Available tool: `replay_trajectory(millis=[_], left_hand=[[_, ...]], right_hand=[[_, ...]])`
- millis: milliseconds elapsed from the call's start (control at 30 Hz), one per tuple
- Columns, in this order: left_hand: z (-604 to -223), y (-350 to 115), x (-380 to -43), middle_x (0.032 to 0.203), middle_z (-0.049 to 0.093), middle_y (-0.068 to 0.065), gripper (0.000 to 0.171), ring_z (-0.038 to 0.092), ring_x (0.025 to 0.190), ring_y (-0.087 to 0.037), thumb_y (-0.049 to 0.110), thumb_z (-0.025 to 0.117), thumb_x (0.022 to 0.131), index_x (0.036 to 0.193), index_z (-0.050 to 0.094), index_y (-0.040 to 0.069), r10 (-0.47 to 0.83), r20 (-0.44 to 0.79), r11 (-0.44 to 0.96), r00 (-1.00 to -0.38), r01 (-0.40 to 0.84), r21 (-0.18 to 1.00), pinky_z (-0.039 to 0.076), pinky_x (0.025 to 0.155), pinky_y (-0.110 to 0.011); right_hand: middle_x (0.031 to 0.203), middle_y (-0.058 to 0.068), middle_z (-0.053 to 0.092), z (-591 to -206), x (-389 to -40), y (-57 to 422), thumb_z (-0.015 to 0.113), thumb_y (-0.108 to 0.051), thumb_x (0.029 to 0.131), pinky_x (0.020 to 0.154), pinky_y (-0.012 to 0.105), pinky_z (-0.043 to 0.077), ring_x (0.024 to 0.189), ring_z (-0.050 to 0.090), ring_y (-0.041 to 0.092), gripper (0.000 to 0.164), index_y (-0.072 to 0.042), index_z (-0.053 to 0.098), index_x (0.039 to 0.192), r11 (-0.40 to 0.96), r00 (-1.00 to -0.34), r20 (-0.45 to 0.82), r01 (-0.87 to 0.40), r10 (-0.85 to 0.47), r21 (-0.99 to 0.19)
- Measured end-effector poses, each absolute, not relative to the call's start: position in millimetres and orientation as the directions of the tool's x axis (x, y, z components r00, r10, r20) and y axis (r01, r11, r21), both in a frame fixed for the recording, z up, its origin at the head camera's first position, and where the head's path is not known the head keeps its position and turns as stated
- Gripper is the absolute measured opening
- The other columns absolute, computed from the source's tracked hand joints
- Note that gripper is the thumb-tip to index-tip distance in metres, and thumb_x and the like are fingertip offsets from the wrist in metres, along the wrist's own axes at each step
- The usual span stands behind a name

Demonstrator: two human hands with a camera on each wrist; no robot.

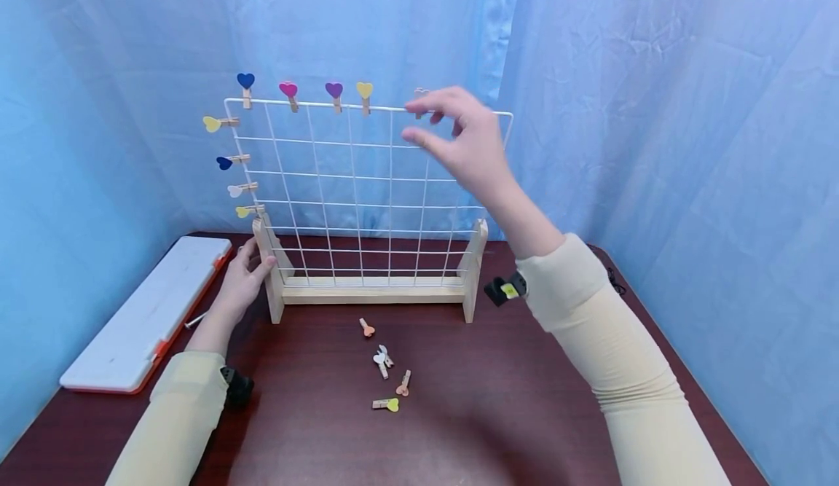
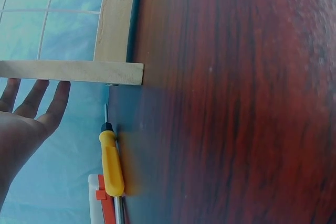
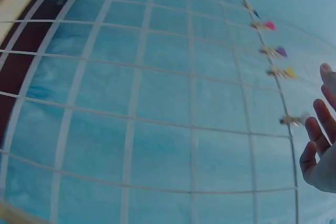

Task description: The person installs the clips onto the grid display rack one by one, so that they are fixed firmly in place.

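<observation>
A white wire grid [image 1: 370, 202] stands upright in a wooden stand [image 1: 373, 295]. My left hand [image 1: 239, 282] touches the outer side of the stand's left post [image 2: 68, 72] with its fingertips. At the grid's top right, my right hand [image 1: 468, 136] is raised with thumb and fingers apart, nothing between them. Just behind its fingers, a white heart clothespin [image 1: 419, 94] sits on the top wire, partly hidden. Further left along that wire are blue [image 1: 245, 81], pink [image 1: 288, 90], purple [image 1: 334, 90] and yellow [image 1: 365, 91] heart clothespins.
Several heart clothespins, such as a yellow one [image 1: 212, 124], run down the grid's left wire. Loose ones, including a yellow-green one [image 1: 392, 404], lie before the stand. Left of it are a white-and-orange case [image 1: 147, 311] and a yellow-handled screwdriver [image 2: 111, 163]. Blue curtains surround the table.
</observation>
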State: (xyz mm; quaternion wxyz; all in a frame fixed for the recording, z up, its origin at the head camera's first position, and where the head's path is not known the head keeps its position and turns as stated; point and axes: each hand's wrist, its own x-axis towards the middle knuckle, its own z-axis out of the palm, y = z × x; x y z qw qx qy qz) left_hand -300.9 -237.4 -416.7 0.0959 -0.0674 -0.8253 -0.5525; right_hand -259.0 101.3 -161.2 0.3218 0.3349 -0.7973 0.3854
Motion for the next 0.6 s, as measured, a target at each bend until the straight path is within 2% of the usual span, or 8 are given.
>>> replay_trajectory(millis=[200,333,467,600], left_hand=[[-418,-237,-301,0.144,0.021,-0.021,0.066,0.022,0.129,-0.041,0.033,0.046,0.091,0.144,0.012,0.012,-0.004,0.217,0.391,-0.976,0.198,0.899,0.025,0.099,-0.057],[-417,-237,-302,0.144,0.02,-0.02,0.065,0.021,0.13,-0.04,0.032,0.046,0.092,0.144,0.012,0.013,-0.008,0.209,0.398,-0.978,0.189,0.898,0.025,0.098,-0.058],[-417,-237,-303,0.144,0.021,-0.02,0.065,0.021,0.13,-0.04,0.033,0.046,0.092,0.144,0.012,0.014,-0.007,0.213,0.404,-0.977,0.192,0.894,0.026,0.098,-0.058],[-418,-238,-303,0.143,0.022,-0.021,0.064,0.022,0.13,-0.04,0.03,0.046,0.092,0.144,0.012,0.013,-0.009,0.215,0.399,-0.977,0.193,0.896,0.026,0.098,-0.058]], right_hand=[[0.099,-0.004,0.063,-237,-272,105,0.072,-0.028,0.072,0.067,0.022,0.04,0.082,0.05,0.008,0.035,-0.014,0.066,0.103,0.429,-0.52,0.702,-0.842,-0.486,-0.327],[0.1,-0.005,0.063,-296,-268,105,0.072,-0.033,0.072,0.075,0.026,0.045,0.089,0.052,0.007,0.037,-0.016,0.065,0.104,0.443,-0.546,0.605,-0.834,-0.58,-0.328],[0.104,-0.006,0.059,-352,-261,104,0.07,-0.038,0.073,0.086,0.028,0.042,0.1,0.05,0.009,0.037,-0.019,0.065,0.104,0.463,-0.558,0.513,-0.829,-0.652,-0.313],[0.107,-0.006,0.055,-398,-253,101,0.072,-0.038,0.072,0.089,0.027,0.04,0.103,0.047,0.008,0.038,-0.021,0.065,0.105,0.471,-0.559,0.406,-0.829,-0.723,-0.303]])
